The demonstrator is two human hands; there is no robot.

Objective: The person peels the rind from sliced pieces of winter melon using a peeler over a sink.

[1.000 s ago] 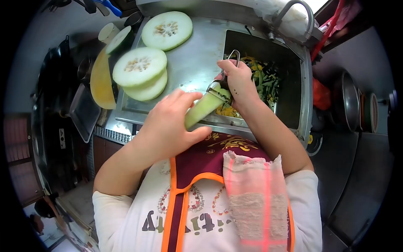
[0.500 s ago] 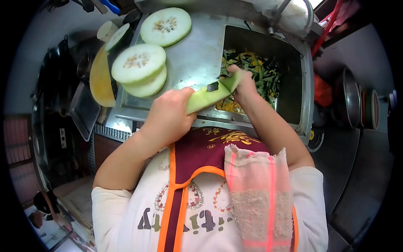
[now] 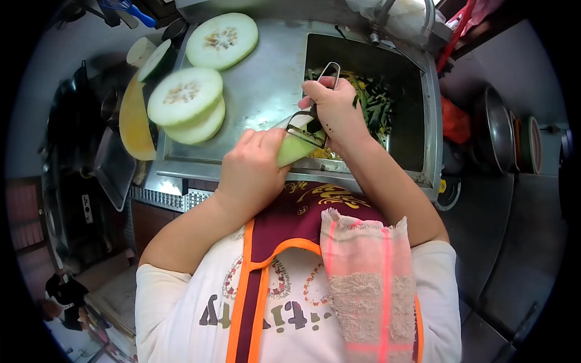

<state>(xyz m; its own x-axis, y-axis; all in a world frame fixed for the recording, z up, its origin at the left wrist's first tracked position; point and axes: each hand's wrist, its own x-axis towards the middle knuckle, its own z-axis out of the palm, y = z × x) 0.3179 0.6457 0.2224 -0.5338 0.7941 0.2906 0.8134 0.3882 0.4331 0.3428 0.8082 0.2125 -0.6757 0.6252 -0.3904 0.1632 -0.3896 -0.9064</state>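
My left hand (image 3: 251, 169) is closed around a pale green slice of winter melon (image 3: 289, 151), held tilted above the sink's near left corner. A strip of dark skin shows along it. In my right hand (image 3: 340, 114) is a metal peeler (image 3: 298, 129), its looped handle sticking out past the fingers. The peeler's blade end lies across the melon slice, close to my left fingers. Below the hands, the sink (image 3: 407, 130) holds dark green and yellow peelings (image 3: 376, 109). The far end of the slice is hidden behind the peeler and my right hand.
Left of the sink, round white melon slices (image 3: 185, 97) lie on the steel counter (image 3: 269, 66), two of them stacked. A dark-skinned melon piece (image 3: 156, 62) and a yellow piece (image 3: 134, 118) stand at its left edge. A tap (image 3: 376, 36) rises behind the sink.
My right hand has come left and toward my left hand, bringing the peeler over the near part of the melon slice. The view has shifted slightly. My left hand keeps its hold.
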